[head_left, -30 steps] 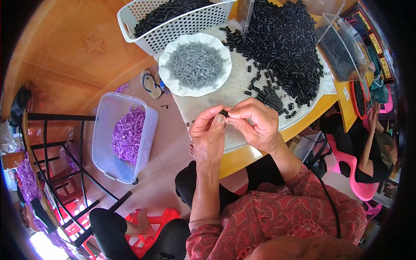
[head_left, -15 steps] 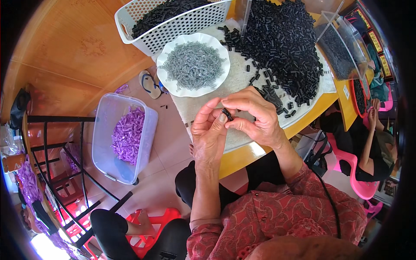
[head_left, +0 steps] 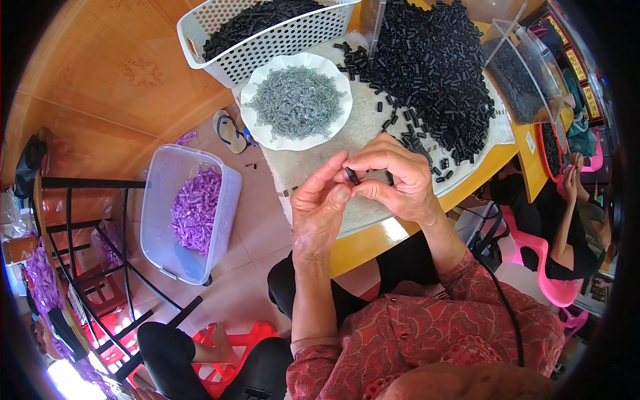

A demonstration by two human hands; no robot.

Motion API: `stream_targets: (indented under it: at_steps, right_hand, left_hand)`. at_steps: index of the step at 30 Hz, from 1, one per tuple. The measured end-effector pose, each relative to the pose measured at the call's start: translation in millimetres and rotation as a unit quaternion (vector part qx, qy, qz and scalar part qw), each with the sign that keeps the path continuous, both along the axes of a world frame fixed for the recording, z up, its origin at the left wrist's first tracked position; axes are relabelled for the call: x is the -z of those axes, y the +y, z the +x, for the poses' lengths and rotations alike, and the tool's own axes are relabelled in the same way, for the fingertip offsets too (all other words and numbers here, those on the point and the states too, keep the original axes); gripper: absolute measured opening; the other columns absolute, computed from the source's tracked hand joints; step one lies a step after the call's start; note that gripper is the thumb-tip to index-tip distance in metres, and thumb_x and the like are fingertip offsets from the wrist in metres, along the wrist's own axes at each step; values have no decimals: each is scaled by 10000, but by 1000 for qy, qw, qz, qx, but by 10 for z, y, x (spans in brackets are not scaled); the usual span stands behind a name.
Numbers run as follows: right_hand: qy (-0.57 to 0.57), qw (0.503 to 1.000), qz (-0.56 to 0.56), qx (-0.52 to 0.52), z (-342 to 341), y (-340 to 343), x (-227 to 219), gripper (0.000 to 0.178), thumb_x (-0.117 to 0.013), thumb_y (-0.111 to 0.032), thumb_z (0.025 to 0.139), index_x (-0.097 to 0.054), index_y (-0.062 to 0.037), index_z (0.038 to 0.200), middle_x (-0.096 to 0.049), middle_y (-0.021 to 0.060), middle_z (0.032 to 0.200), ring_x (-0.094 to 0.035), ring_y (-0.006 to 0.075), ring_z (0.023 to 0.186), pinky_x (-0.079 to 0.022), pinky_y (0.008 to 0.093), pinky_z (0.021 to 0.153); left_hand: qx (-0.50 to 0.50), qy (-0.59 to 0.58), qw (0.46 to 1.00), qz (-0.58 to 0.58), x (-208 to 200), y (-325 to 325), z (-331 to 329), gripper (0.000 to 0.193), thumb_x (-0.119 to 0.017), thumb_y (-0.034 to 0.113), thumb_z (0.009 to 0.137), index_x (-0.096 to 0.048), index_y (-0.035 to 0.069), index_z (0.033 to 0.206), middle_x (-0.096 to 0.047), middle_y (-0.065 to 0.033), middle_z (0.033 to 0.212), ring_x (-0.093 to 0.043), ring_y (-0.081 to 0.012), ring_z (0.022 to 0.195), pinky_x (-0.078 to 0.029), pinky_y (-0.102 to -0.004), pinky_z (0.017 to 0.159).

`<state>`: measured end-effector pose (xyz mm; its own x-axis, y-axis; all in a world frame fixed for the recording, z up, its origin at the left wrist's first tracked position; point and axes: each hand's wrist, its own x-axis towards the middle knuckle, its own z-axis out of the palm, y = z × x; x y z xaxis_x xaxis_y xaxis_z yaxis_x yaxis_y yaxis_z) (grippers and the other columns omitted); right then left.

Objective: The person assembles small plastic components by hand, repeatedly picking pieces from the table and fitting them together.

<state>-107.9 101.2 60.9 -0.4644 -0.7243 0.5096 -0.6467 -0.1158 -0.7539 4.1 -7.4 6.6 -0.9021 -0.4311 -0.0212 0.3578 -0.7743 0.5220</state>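
Black piece (head_left: pixel 351 176) — bare cloth (head_left: pixel 303 164) leftward; table-edge (head_left: pixel 360 255) near

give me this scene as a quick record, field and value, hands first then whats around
left hand: raised over the table, thumb and fingers curled
right hand: facing it, thumb and forefinger close together
between hands: small black piece; which hand grips it is unclear
plate: white, wavy-rimmed, heaped with clear pieces
basket: white, perforated, holding black pieces
loose pile: black pieces, right of the plate
tub: translucent, on the floor, purple pieces inside
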Motion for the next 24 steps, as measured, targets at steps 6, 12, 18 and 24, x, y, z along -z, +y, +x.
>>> stream_targets:
  at_steps: [6,12,18,24]
  right_hand:
    - [-8,1000,-8,8,4,7,-21,327,-799,-3,630,-665,-19,928,-664,56,824,-608,181,730,-494,285,647]
    - [1,1000,-5,6,11,26,-10,310,-803,-12,635,-654,-6,907,-667,62,819,-614,187,709,-492,286,643]
    - [-10,1000,-10,13,42,10,-7,263,-794,-9,657,-643,-8,871,-660,71,803,-615,189,702,-492,287,640]
    - [-25,999,-17,16,61,25,-7,250,-778,9,673,-635,-15,876,-652,67,798,-604,181,704,-489,285,635]
  left_hand:
    - [8,14,990,-137,-66,-36,27,578,-716,-55,750,-517,-16,1291,-641,-57,1039,-597,-160,1001,-510,-284,868]
    - [-4,-35,983,-182,-50,-26,50,586,-744,-43,717,-549,6,1268,-647,-75,1013,-625,-157,897,-538,-263,807]
    - [-19,-40,983,-176,-26,-28,77,524,-735,-52,732,-585,13,1230,-651,-73,977,-626,-132,845,-543,-249,770]
    - [-16,-44,981,-187,-60,-24,66,527,-734,-52,737,-578,5,1236,-645,-67,972,-620,-138,871,-536,-271,808]
